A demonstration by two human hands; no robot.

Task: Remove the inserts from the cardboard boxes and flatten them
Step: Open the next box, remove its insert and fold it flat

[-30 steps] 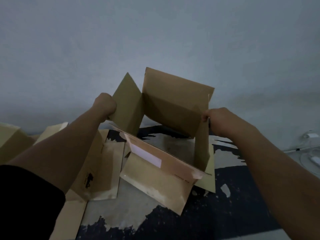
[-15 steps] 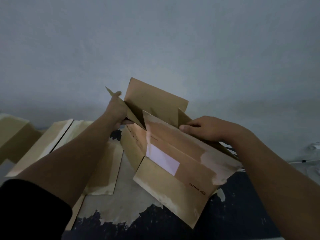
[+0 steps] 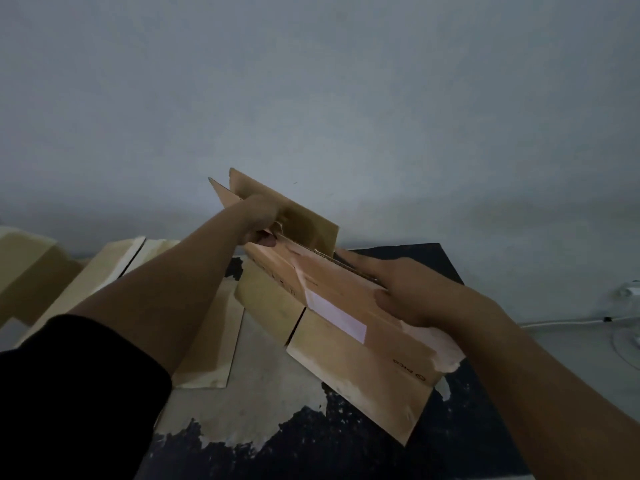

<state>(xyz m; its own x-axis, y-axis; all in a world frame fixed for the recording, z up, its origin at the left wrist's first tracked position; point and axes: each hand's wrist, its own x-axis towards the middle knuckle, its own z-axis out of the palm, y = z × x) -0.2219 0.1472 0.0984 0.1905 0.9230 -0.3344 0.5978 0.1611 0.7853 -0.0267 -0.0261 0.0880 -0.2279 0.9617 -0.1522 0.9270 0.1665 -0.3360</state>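
Note:
A brown cardboard box point(image 3: 360, 362) with a white label is held in the air at the centre, collapsed almost flat and tilted down to the right. My left hand point(image 3: 260, 221) grips its far upper end, where two flaps stick up. My right hand point(image 3: 407, 292) presses on the top edge near the middle, thumb on the front panel. Its bottom flaps hang down toward the surface. No insert shows inside it.
Flattened cardboard pieces point(image 3: 211, 337) lie on the worn dark surface point(image 3: 311, 441) under my left arm. More boxes point(image 3: 31, 268) stand at the far left against the grey wall. A white cable and plug point(image 3: 627, 292) lie at the right edge.
The box was open as a square tube a second ago. My hands have pushed its sides together, so it has folded nearly flat and swung lower to the right.

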